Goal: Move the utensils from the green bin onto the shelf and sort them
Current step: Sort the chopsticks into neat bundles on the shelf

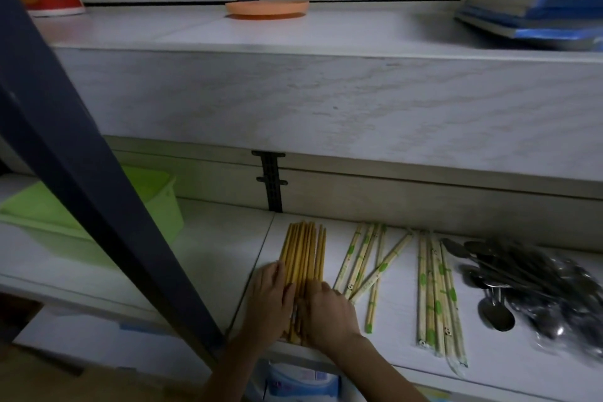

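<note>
Utensils lie sorted in groups along the white lower shelf. The light-green plastic bin sits at the shelf's left end toward the back edge; a dark upright post hides much of it, and its contents cannot be seen. Near the front edge, a bundle of bare yellow wooden chopsticks lies pointing toward the back. To its right lie paper-wrapped chopsticks with green print, then a second wrapped group, then a pile of metal spoons toward the right end. The left hand and right hand rest flat, fingers together, pressing the bundle's near ends from either side.
</note>
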Available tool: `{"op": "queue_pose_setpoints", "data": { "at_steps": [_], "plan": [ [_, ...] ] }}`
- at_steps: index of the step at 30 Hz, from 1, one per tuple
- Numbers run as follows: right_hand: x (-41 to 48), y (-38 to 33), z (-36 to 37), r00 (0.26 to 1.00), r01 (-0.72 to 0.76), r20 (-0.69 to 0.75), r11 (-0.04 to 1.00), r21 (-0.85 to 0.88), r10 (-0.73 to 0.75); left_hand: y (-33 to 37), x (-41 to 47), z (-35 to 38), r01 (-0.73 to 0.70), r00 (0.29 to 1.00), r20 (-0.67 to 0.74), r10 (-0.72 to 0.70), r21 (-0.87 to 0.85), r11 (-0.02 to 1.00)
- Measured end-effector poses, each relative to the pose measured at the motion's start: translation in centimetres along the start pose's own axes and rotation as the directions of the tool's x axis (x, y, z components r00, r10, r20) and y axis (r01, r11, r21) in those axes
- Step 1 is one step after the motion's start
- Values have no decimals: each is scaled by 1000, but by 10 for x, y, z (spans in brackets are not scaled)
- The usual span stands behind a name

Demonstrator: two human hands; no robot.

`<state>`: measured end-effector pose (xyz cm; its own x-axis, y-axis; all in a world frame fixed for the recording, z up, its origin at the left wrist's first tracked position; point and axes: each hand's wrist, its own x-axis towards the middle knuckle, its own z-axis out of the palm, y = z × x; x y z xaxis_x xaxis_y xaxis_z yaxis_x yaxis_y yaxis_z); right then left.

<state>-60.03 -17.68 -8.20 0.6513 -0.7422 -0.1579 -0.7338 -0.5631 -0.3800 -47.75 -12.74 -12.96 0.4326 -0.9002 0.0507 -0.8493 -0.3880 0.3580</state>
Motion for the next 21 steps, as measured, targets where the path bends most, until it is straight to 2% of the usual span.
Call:
{"op": "queue_pose_setpoints", "data": {
  "at_steps": [4, 8, 11, 12, 13, 15, 18, 21],
  "plan": [
    [2, 6, 11, 987, 114, -120, 992, 46, -108, -2, 1, 7, -55, 994, 95, 51, 36, 998],
    [-1, 8, 18, 989, 139, 39, 985, 100, -144, -3, -1, 5, -174, 974, 155, 165, 46, 984],
    [-5, 8, 12, 981, 173, 59, 972, 159, -184, -7, -1, 5, -157, 984, 94, 151, 58, 986],
    [-5, 7, 11, 978, 188, 52, 967, 173, -200, -8, -2, 6, -154, 983, 107, 152, 9, 988],
    [-3, 8, 10, 981, 180, 34, 963, 199, -190, -7, -3, 7, -115, 983, 138, 121, -55, 992],
    [6, 8, 11, 997, 78, -2, 951, 298, -81, -3, -1, 5, -22, 991, 129, 46, -188, 982],
    [20, 5, 13, 999, -48, 40, 887, 459, 34, 3, 4, 1, 79, 994, 100, -51, -295, 952],
    [27, -3, 19, 992, -114, 104, 864, 490, 72, 3, 7, 4, 75, 985, 167, -38, -221, 972]
  ]
}}
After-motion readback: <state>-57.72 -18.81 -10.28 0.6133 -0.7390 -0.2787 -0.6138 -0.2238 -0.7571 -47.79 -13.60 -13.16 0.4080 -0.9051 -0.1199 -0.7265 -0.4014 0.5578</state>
